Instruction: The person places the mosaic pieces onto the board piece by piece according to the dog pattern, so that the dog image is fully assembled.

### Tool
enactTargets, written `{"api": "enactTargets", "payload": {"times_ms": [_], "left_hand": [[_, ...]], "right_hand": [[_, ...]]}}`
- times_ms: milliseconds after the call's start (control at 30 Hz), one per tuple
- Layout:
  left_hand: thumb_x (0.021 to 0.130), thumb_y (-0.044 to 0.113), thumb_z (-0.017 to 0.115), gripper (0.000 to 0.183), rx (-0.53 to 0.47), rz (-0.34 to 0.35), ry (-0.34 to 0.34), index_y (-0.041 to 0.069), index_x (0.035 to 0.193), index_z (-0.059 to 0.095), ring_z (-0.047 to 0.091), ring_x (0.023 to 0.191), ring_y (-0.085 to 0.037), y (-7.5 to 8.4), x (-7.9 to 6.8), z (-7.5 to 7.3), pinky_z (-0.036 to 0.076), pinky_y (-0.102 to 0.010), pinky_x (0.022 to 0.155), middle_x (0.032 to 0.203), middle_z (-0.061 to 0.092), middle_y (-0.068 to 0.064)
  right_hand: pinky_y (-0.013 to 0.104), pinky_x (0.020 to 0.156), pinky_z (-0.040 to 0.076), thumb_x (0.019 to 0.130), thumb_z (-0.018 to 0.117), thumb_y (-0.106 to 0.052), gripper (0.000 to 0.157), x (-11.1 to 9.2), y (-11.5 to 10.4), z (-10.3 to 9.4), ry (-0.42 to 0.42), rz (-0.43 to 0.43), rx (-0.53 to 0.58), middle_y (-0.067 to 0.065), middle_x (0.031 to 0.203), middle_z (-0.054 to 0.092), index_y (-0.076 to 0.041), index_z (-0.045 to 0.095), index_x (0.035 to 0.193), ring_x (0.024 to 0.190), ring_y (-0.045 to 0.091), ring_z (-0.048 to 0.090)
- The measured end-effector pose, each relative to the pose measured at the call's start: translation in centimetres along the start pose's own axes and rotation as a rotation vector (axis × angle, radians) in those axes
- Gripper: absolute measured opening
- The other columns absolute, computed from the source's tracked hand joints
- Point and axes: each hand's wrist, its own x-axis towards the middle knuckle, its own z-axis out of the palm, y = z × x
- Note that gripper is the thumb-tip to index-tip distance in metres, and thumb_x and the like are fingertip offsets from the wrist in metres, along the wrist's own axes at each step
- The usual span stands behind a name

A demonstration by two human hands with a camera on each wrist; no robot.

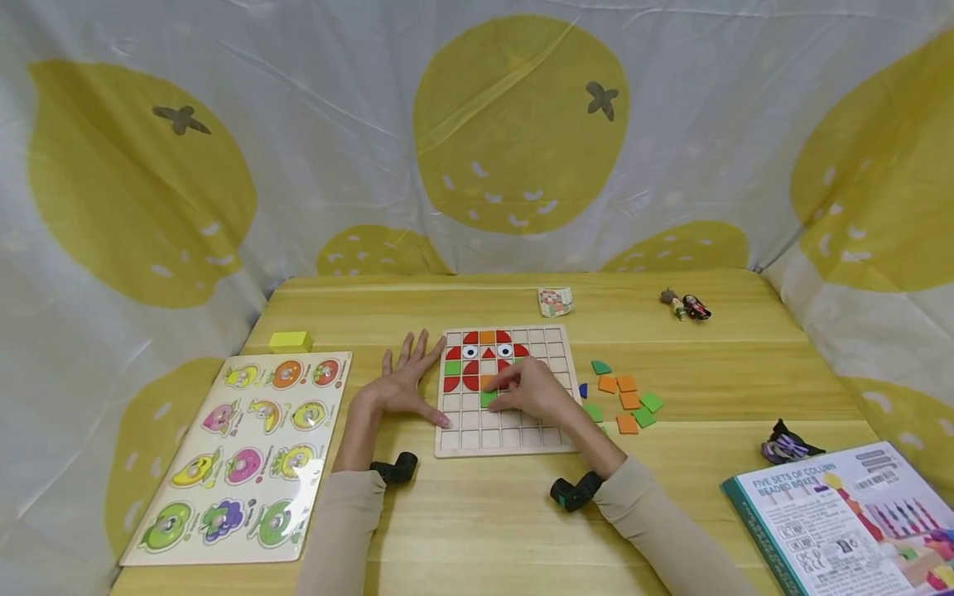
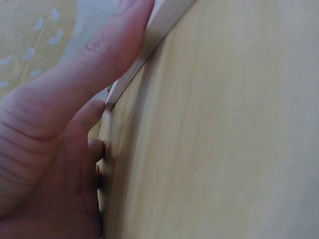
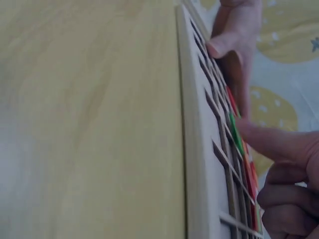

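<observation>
Most cells of the grid board (image 1: 503, 430) were found unfilled — only upper rows done. A green tile (image 1: 489, 399) was pressed in by the right hand (image 1: 532, 389); the board was steadied by the spread left hand (image 1: 402, 382). Loose tiles (image 1: 629, 401) remained beside it.

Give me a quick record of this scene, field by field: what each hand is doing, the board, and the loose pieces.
left hand: flat on the table, fingers spread, thumb along the grid board's left edge
right hand: on the board, fingertip pressing a green tile
grid board: red, orange, green tiles and two eye pieces fill its upper left cells
loose tiles: orange and green, right of the board
fruit puzzle: far left
</observation>
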Motion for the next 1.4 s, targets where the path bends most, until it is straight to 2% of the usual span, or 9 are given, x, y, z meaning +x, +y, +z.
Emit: {"api": "enactTargets", "payload": {"times_ms": [100, 333, 467, 633, 700, 967, 1200, 1333, 1400], "left_hand": [[0.053, 0.059, 0.087, 0.138, 0.002, 0.005, -0.001, 0.024, 0.157, 0.002, -0.021, 0.148, -0.039, 0.2, 0.0, 0.0, -0.014, -0.069, 0.112, 0.162, -0.017, -0.015], [0.054, 0.059, 0.087, 0.138, 0.004, 0.007, -0.006, 0.024, 0.157, 0.002, -0.021, 0.148, -0.038, 0.3, -0.1, 0.0, -0.014, -0.068, 0.112, 0.162, -0.017, -0.015], [0.053, 0.058, 0.088, 0.139, -0.004, 0.006, -0.001, 0.023, 0.157, 0.002, -0.021, 0.148, -0.040, 0.0, -0.2, -0.1, -0.014, -0.069, 0.111, 0.162, -0.017, -0.016], [0.054, 0.060, 0.087, 0.138, 0.001, 0.004, -0.009, 0.024, 0.157, 0.001, -0.022, 0.148, -0.039, 0.0, -0.2, -0.2, -0.014, -0.068, 0.112, 0.162, -0.018, -0.015], [0.054, 0.060, 0.086, 0.138, 0.004, 0.004, -0.008, 0.025, 0.157, 0.001, -0.022, 0.148, -0.038, 0.1, -0.2, -0.2, -0.014, -0.068, 0.113, 0.162, -0.018, -0.015], [0.054, 0.060, 0.086, 0.138, 0.016, 0.007, -0.010, 0.025, 0.157, 0.002, -0.021, 0.148, -0.038, 0.1, 0.0, -0.1, -0.014, -0.068, 0.113, 0.162, -0.017, -0.015], [0.053, 0.059, 0.087, 0.138, 0.021, 0.003, -0.003, 0.024, 0.157, 0.003, -0.020, 0.148, -0.039, 0.0, -0.1, -0.2, -0.013, -0.068, 0.113, 0.162, -0.016, -0.015], [0.053, 0.060, 0.087, 0.138, 0.021, 0.003, -0.003, 0.025, 0.157, 0.002, -0.021, 0.148, -0.038, 0.0, -0.1, -0.1, -0.014, -0.068, 0.113, 0.162, -0.017, -0.015], [0.053, 0.060, 0.087, 0.138, 0.018, 0.005, 0.000, 0.025, 0.157, 0.002, -0.021, 0.148, -0.039, 0.0, -0.2, -0.1, -0.014, -0.068, 0.113, 0.162, -0.017, -0.015]], "right_hand": [[0.021, 0.050, 0.027, 0.078, 0.080, -0.021, 0.021, -0.9, 0.5, -1.9, 0.000, 0.003, 0.007, -0.002, 0.057, 0.042, -0.017, 0.077, 0.099, 0.053, 0.012, 0.034], [0.023, 0.043, 0.026, 0.085, 0.074, -0.019, 0.026, -5.1, 3.6, -9.4, 0.101, 0.099, -0.045, -0.002, 0.056, 0.039, -0.010, 0.073, 0.110, 0.046, 0.011, 0.029], [0.023, 0.043, 0.026, 0.083, 0.076, -0.015, 0.029, -6.9, 5.8, -11.6, 0.092, 0.140, -0.054, -0.003, 0.055, 0.037, -0.005, 0.073, 0.110, 0.046, 0.009, 0.028], [0.022, 0.048, 0.024, 0.078, 0.080, -0.014, 0.030, -7.6, 7.0, -11.4, -0.067, 0.126, 0.015, -0.004, 0.058, 0.040, -0.002, 0.074, 0.105, 0.052, 0.008, 0.029], [0.020, 0.048, 0.023, 0.077, 0.081, -0.016, 0.028, -7.6, 7.2, -11.0, -0.099, 0.135, 0.026, -0.004, 0.058, 0.041, -0.004, 0.075, 0.102, 0.052, 0.007, 0.029], [0.022, 0.049, 0.025, 0.074, 0.083, -0.014, 0.030, -7.5, 7.6, -10.9, 0.045, 0.182, 0.024, -0.005, 0.057, 0.032, -0.002, 0.074, 0.100, 0.053, 0.008, 0.028], [0.022, 0.050, 0.030, 0.075, 0.082, -0.013, 0.030, -7.4, 7.6, -11.5, 0.040, 0.169, -0.010, -0.002, 0.061, 0.041, 0.000, 0.071, 0.099, 0.054, 0.009, 0.035], [0.022, 0.047, 0.031, 0.080, 0.079, -0.020, 0.030, -7.2, 7.0, -12.1, 0.048, 0.145, -0.029, -0.001, 0.062, 0.043, -0.004, 0.070, 0.104, 0.051, 0.008, 0.035], [0.022, 0.045, 0.029, 0.080, 0.078, -0.021, 0.028, -7.0, 6.1, -11.6, 0.053, 0.131, -0.018, -0.001, 0.062, 0.042, -0.009, 0.071, 0.105, 0.050, 0.008, 0.033]]}}
